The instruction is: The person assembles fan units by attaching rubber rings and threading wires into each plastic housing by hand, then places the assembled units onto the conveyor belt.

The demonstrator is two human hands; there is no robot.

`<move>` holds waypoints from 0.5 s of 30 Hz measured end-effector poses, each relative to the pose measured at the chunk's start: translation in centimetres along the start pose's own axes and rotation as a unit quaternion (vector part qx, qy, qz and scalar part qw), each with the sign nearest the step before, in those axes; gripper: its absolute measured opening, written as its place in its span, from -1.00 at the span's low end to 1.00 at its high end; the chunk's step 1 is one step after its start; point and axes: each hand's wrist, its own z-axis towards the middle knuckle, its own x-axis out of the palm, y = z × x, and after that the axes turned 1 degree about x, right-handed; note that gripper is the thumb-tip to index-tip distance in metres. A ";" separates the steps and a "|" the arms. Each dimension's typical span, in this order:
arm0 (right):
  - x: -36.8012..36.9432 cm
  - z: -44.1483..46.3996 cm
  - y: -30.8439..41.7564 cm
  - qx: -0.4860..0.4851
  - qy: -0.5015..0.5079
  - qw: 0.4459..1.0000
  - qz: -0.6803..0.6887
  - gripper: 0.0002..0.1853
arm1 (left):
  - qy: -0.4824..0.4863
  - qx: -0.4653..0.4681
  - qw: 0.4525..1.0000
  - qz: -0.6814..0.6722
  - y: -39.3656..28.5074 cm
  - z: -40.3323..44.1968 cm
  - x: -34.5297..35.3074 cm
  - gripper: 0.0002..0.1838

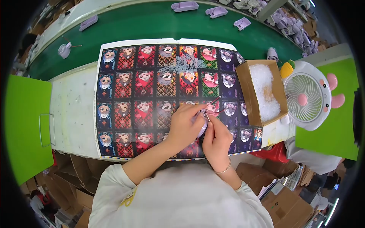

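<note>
nearest, a white shirt is seen from above, with both forearms stretched forward from its sleeves. a thin bracelet is worn on the right wrist. over the near half of the printed sheet, a small lavender part is gripped by the left hand, its fingers curled over the top and far side. by the right hand, closed at thumb and forefinger, a thin pale piece is pinched against that part; what the piece is cannot be told. dark and red wires are spread from the part, beyond the fingertips, over the sheet.

the sheet is covered with rows of cartoon cards and is laid on a white table. to the right, a cardboard box filled with clear pieces is set partly over the sheet's edge. just beside it is placed a white fan with pink ears and a carrot ornament. on the sheet's far half, small clear bits are scattered in a loose pile.

beyond, a green belt is dotted with lavender shells, set well apart. at far right, more lavender pieces are heaped.
</note>
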 end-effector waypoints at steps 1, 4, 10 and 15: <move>-0.3 0.3 0.1 0.004 0.010 1.000 0.006 -0.77 | 0.005 -0.010 1.000 0.001 0.0 0.0 -0.1 -0.73; -2.2 2.2 -0.5 -0.019 0.103 0.994 0.016 -0.78 | -0.003 0.005 1.000 -0.002 0.3 0.0 0.1 -0.74; -5.5 9.2 -0.8 -0.142 0.337 0.928 -0.071 -0.87 | 0.008 0.021 1.000 0.008 0.0 -0.1 -0.1 -0.75; -6.4 13.3 -0.4 -0.178 0.446 0.871 -0.107 -0.82 | 0.029 0.004 0.999 -0.018 0.0 -0.3 -0.8 -0.76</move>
